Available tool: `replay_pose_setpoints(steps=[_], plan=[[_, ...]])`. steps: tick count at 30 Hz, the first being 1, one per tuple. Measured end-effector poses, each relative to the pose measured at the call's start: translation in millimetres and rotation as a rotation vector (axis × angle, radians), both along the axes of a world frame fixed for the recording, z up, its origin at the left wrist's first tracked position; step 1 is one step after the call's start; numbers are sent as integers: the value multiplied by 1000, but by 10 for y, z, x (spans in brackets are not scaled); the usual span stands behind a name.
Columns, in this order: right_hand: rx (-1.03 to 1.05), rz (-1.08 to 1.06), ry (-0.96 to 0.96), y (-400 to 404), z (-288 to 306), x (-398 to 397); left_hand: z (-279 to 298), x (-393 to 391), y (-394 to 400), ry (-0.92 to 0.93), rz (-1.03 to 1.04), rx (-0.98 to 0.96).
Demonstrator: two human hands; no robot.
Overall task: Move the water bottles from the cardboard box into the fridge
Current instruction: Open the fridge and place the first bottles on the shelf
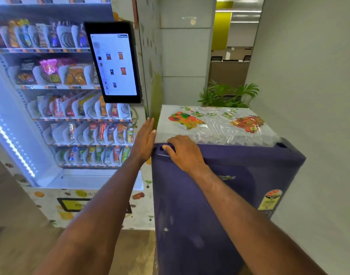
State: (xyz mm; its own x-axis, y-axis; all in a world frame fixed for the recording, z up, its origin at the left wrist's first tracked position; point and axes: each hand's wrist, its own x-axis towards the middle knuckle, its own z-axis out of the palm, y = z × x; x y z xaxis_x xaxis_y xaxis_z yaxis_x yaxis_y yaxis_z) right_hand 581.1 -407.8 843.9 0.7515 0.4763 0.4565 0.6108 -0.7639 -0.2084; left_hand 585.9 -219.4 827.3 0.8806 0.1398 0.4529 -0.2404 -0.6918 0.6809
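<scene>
My right hand (183,150) curls into the handle recess of the purple metal fridge (219,205); my left hand (144,138) lies flat, fingers straight, at its left edge. Pull steadily, bracing left. No bottles or box in sight.

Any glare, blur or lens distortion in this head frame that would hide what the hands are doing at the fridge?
Head view: wide-angle bending at the edges; glare on the plastic sheet atop the fridge; the vending machine is soft and blown out by its light strip; left hand and right hand stay readable.
</scene>
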Motion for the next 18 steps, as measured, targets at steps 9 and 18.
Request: replay_pose_setpoints(steps=[9,18], plan=[[-33,-20,-51,23,-85,122,160,634,120,230,-76,45],[-36,-37,15,49,-42,113,176,826,-33,423,-233,188]])
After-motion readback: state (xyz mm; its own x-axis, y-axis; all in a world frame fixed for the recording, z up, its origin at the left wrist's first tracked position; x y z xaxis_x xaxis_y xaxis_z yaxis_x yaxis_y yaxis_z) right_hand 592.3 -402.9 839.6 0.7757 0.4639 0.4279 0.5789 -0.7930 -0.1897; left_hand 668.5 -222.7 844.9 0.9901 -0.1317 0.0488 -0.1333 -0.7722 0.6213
